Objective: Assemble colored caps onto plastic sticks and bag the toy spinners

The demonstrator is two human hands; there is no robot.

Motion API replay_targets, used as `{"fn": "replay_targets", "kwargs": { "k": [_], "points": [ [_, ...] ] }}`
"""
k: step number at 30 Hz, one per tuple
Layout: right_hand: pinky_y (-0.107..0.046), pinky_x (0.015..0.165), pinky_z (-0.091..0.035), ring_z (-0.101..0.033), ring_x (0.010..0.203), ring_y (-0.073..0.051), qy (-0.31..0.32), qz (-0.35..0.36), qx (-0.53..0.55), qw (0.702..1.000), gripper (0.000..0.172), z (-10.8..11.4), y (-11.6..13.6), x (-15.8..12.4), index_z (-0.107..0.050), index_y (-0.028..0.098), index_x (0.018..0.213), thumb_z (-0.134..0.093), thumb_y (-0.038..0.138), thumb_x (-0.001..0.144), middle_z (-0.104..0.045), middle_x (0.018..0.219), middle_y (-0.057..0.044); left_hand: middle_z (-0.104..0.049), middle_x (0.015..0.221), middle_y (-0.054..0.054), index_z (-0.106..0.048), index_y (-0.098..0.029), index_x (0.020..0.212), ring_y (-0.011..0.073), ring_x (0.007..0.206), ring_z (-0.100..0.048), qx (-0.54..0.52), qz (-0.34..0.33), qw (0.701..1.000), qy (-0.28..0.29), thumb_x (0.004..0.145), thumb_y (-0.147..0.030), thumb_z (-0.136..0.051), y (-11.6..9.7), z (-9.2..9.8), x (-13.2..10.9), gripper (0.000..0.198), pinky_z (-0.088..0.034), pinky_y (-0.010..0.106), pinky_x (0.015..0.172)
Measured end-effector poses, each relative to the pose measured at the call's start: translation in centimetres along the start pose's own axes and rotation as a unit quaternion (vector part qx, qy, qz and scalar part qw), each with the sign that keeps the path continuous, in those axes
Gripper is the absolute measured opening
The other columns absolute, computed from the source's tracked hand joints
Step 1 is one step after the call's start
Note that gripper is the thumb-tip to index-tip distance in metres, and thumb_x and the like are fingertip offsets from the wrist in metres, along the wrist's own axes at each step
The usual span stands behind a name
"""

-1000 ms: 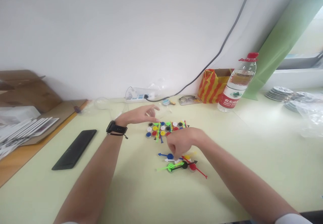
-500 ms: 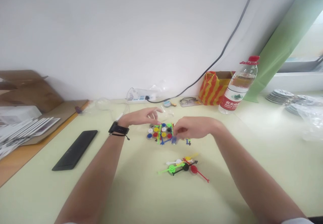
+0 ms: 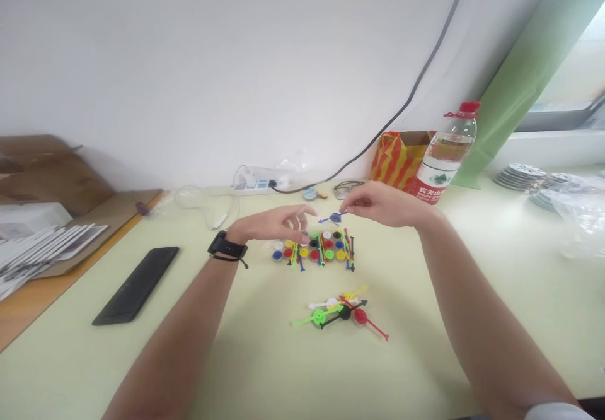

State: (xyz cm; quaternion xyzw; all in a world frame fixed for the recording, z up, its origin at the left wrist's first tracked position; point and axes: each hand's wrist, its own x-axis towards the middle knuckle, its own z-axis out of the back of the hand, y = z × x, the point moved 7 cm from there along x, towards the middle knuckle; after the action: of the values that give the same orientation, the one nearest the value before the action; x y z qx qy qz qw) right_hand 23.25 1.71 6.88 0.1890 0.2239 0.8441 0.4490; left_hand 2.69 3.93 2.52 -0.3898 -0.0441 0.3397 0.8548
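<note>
Between the fingertips of my right hand (image 3: 385, 204) is a blue arrow spinner (image 3: 335, 217), lifted above the table beyond the packed spinners. My left hand (image 3: 283, 222), with a black watch at the wrist, hovers with fingers apart over the left part of those packs. The packed spinners (image 3: 328, 244) are coloured discs in rows with thin arrows lying alongside; my left fingers hide some of them. Closer to me lies a loose group: a green spinner (image 3: 319, 317), a black spinner (image 3: 345, 311), a red spinner (image 3: 360, 316), a white one and a yellow one.
A black flat case (image 3: 137, 286) lies at left, near stacked white cards (image 3: 51, 250) and a cardboard box (image 3: 42, 168). Along the wall are a power strip (image 3: 255, 179), glasses (image 3: 348, 186), a striped bag (image 3: 394, 161) and a water bottle (image 3: 444, 161). Stacked discs (image 3: 518, 177) stand at right.
My right hand has risen away from the packed spinners, bringing the blue spinner up and back. More of the packs shows now. My left hand has shifted slightly right.
</note>
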Motion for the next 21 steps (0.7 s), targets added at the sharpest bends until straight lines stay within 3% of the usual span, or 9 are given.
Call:
{"fn": "replay_targets", "kwargs": {
  "k": [4,9,16,18,21],
  "points": [
    [-0.028,0.063,-0.046,-0.062,0.073,-0.017,-0.002,0.009,0.017,1.000,0.018,-1.0,0.2,0.9,-0.076,0.021,0.099,-0.062,0.027,0.090,-0.072,0.084,-0.003,-0.066,0.115,0.007,-0.053,-0.027,0.143,0.0260,0.102,-0.062,-0.018,-0.021,1.000,0.008,0.083,-0.053,-0.077,-0.6,-0.7,0.5,0.070,-0.047,0.036,0.087],
    [-0.027,0.064,-0.046,-0.062,0.074,-0.016,-0.066,0.000,0.030,0.997,0.008,-1.9,-0.3,2.1,-0.071,0.020,0.090,-0.068,0.026,0.085,-0.070,0.081,-0.002,-0.066,0.114,0.007,-0.056,-0.027,0.139,0.0263,0.101,-0.062,-0.045,-0.050,0.998,0.010,0.084,-0.053,-0.076,-0.5,-1.1,0.9,0.064,-0.047,0.035,0.086],
    [-0.029,0.071,-0.046,-0.065,0.082,-0.018,-0.123,-0.013,0.003,0.992,0.014,-2.1,-0.4,2.6,-0.070,0.021,0.094,-0.062,0.032,0.092,-0.075,0.094,-0.005,-0.066,0.115,0.007,-0.054,-0.026,0.143,0.0265,0.104,-0.061,-0.019,-0.016,1.000,0.003,0.084,-0.057,-0.074,0.9,-0.7,0.6,0.069,-0.046,0.035,0.089],
    [-0.030,0.070,-0.045,-0.064,0.080,-0.018,-0.120,-0.024,-0.027,0.992,0.021,-1.6,-0.4,2.2,-0.069,0.020,0.087,-0.058,0.036,0.095,-0.074,0.091,-0.005,-0.066,0.115,0.008,-0.055,-0.026,0.143,0.0264,0.104,-0.061,-0.010,-0.004,1.000,-0.003,0.084,-0.058,-0.074,1.4,-0.3,0.5,0.069,-0.045,0.034,0.090],
    [-0.030,0.064,-0.041,-0.062,0.074,-0.019,-0.056,-0.055,-0.081,0.994,0.032,-1.5,-0.3,1.4,-0.066,0.019,0.074,-0.054,0.039,0.096,-0.071,0.081,-0.006,-0.066,0.114,0.008,-0.054,-0.027,0.144,0.0262,0.104,-0.061,-0.004,0.018,1.000,-0.015,0.085,-0.059,-0.073,2.4,0.2,0.2,0.069,-0.046,0.034,0.089]
  ]
}}
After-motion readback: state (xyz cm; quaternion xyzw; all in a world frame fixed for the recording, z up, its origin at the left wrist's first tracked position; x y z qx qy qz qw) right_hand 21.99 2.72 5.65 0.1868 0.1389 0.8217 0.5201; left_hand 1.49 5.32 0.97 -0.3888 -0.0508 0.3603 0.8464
